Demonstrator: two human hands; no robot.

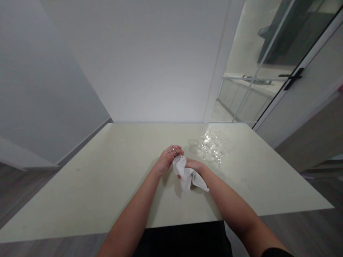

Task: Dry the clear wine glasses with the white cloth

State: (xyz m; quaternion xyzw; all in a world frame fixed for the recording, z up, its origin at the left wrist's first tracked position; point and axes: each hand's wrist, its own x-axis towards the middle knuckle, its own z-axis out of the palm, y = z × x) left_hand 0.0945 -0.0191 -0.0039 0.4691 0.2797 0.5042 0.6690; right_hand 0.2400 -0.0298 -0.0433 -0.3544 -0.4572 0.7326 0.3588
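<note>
A clear drinking glass (175, 151) is in my left hand (165, 159), whose fingers curl round it above the middle of the table. The glass lies tilted, and its exact shape is hard to make out. My right hand (193, 164) grips a white cloth (184, 172) and presses it at the mouth of the glass. Loose folds of the cloth hang down below my right hand toward the tabletop. Part of my right hand's fingers is hidden behind the cloth. Beyond my right hand stands a cluster of several clear glasses (211, 145), close together.
The pale table (88, 185) reaches to a white wall panel (150, 71) at its far edge. To the right is a glazed door with a black handle (294, 78), and a counter (246, 87) shows through the glass.
</note>
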